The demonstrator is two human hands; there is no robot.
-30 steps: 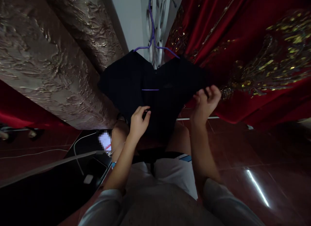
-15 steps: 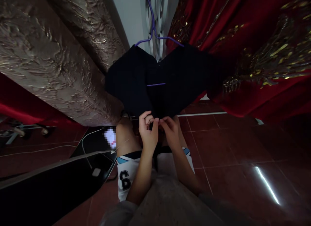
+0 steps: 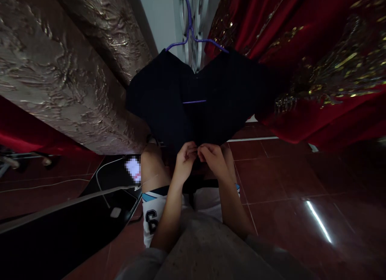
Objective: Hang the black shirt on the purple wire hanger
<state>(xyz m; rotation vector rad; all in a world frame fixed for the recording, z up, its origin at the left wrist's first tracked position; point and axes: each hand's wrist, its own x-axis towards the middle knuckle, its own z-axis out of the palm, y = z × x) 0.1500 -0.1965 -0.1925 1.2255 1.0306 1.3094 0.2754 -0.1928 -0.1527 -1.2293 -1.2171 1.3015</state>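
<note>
A dark garment (image 3: 169,99) hangs in front of me on a purple hanger (image 3: 193,35). The hanger's lower bar shows as a short purple line across the cloth. My left hand (image 3: 184,161) and my right hand (image 3: 213,159) meet at the garment's lower middle edge. Both hands have their fingers curled and pinched on the dark cloth, fingertips almost touching each other. What lies between the fingertips is too dark to make out beyond the fabric.
A gold embossed curtain (image 3: 60,71) hangs at the left. Red drapery with gold sequins (image 3: 316,63) fills the right. A black table surface (image 3: 60,227) with a white cable and small charger stands at the lower left. Glossy red floor tiles (image 3: 295,191) spread to the right.
My right hand left the garment's right edge and came in to the centre beside my left hand. Both now pinch the lower middle of the cloth, slightly higher than half a second ago.
</note>
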